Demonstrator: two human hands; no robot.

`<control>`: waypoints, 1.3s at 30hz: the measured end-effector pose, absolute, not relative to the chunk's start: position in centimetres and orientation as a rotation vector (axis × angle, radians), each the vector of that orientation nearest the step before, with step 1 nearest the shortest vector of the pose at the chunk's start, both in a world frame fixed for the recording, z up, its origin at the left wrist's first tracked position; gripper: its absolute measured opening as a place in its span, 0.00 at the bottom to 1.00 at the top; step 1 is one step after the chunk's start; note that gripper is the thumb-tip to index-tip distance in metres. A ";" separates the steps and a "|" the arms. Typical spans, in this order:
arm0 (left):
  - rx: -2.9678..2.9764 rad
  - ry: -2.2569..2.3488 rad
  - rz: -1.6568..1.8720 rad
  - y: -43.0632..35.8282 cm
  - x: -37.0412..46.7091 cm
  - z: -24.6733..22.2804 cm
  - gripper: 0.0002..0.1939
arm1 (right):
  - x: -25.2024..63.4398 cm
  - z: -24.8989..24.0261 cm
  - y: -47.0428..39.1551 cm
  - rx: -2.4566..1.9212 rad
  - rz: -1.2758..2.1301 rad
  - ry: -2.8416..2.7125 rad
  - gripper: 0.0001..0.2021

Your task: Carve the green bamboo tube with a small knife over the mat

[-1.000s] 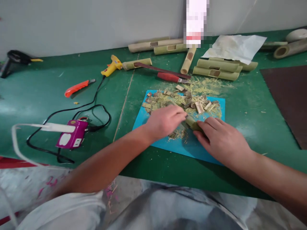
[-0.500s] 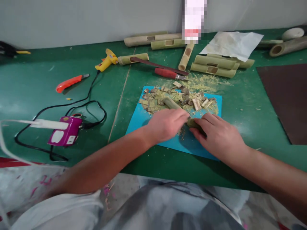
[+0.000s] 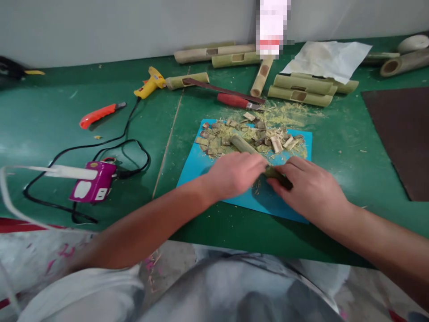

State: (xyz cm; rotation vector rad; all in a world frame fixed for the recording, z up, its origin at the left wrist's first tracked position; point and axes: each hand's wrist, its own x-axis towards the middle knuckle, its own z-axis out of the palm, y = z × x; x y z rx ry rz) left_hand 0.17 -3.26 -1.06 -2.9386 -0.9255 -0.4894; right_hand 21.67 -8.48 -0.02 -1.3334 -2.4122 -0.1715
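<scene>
A green bamboo tube (image 3: 241,145) lies slantwise over a blue sheet (image 3: 197,165), its far end resting among wood chips. My left hand (image 3: 234,175) is closed over the middle of the tube and hides that part. Whether a small tool sits under its fingers I cannot make out. My right hand (image 3: 306,185) grips the near end, thumb below and fingers on top, and a darker piece of the tube shows between them. Bamboo chips and shavings (image 3: 217,138) cover the sheet's upper half.
Behind the sheet lie a red-handled knife (image 3: 233,100) and a dark flat strip (image 3: 223,89). Notched bamboo tubes (image 3: 300,96) line the back. To the left are an orange cutter (image 3: 97,117), a yellow glue gun (image 3: 150,84) and a purple power socket (image 3: 92,182) with loose cables.
My right hand has shifted slightly right, and more of the tube's near end shows by its thumb. My left hand stays over the tube. The whole view has moved a little.
</scene>
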 end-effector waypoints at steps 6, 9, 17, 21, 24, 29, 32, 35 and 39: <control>-2.955 -0.947 -0.457 -3.1 0.0 -1.2 0.19 | 21.7 -0.1 -8.4 -1.356 -0.165 -2.393 0.14; -2.884 -0.961 -0.511 -3.4 0.2 -1.2 0.18 | 21.7 -0.2 -8.4 -1.350 -0.152 -2.396 0.15; -2.790 -0.991 -0.487 -2.9 0.0 -1.2 0.18 | 21.6 -0.3 -8.5 -1.345 -0.195 -2.406 0.14; -2.887 -0.839 -0.436 -3.0 0.2 -1.2 0.18 | 21.5 -0.3 -8.6 -1.347 -0.223 -2.419 0.14; -2.847 -0.946 -0.414 -3.2 0.3 -1.2 0.18 | 21.5 -0.2 -8.6 -1.362 -0.220 -2.419 0.14; -2.862 -0.898 -0.402 -3.3 0.4 -1.3 0.17 | 21.5 -0.3 -8.6 -1.364 -0.190 -2.413 0.14; -2.789 -0.940 -0.406 -3.2 0.2 -1.2 0.18 | 21.5 -0.3 -8.6 -1.367 -0.161 -2.407 0.14; -2.804 -0.876 -0.374 -3.2 0.0 -1.1 0.17 | 21.5 -0.3 -8.6 -1.353 -0.130 -2.426 0.14; -2.764 -0.913 -0.449 -3.2 0.0 -1.0 0.16 | 21.5 -0.3 -8.6 -1.416 -0.104 -2.438 0.15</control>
